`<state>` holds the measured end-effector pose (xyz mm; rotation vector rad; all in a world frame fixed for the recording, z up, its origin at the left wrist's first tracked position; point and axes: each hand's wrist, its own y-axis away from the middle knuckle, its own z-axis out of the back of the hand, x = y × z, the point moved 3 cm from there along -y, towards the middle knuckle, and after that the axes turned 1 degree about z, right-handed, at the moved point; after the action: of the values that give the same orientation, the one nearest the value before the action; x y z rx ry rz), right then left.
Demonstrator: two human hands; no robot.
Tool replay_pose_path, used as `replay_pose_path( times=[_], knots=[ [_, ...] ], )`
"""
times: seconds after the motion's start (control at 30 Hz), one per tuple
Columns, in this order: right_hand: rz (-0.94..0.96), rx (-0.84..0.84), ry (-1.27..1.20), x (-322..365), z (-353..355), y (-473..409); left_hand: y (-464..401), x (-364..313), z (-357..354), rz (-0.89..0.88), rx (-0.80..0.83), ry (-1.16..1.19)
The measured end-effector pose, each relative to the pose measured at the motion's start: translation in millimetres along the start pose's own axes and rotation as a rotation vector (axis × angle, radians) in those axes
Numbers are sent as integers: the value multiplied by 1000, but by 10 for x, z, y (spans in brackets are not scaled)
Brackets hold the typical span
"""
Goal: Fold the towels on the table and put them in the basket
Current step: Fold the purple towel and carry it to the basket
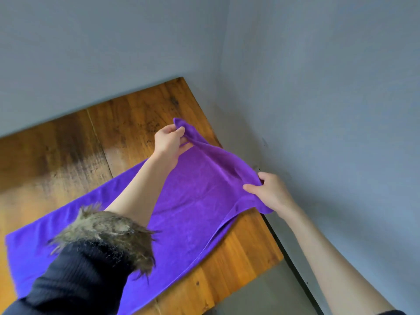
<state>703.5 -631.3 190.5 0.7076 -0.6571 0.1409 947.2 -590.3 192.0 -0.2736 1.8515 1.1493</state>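
Note:
A purple towel [186,208] lies spread lengthwise across the wooden table [68,151], its far end lifted off the surface. My left hand [170,139] pinches the far left corner of that end. My right hand [270,192] grips the far right corner near the table's right edge. The cloth sags in a fold between the two hands. My left forearm, with a black sleeve and fur cuff, hides part of the towel's middle. No basket is in view.
Grey walls [318,87] close in behind and to the right of the table. The table's right edge [270,226] runs close to the wall, with grey floor [261,292] below it.

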Motion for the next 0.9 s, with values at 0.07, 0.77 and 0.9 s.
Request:
replay_pose_path(
  times=[0.07,0.77,0.9],
  knots=[
    [64,94,22,186,-215,167,98,-51,340,6,-15,38],
    [327,719,429,1447,-3728,1736,887,144,3967,5,-309,-36],
    [332,666,453,1257,-3965,1645,881,570,4268,53,-446,-239]
  ],
)
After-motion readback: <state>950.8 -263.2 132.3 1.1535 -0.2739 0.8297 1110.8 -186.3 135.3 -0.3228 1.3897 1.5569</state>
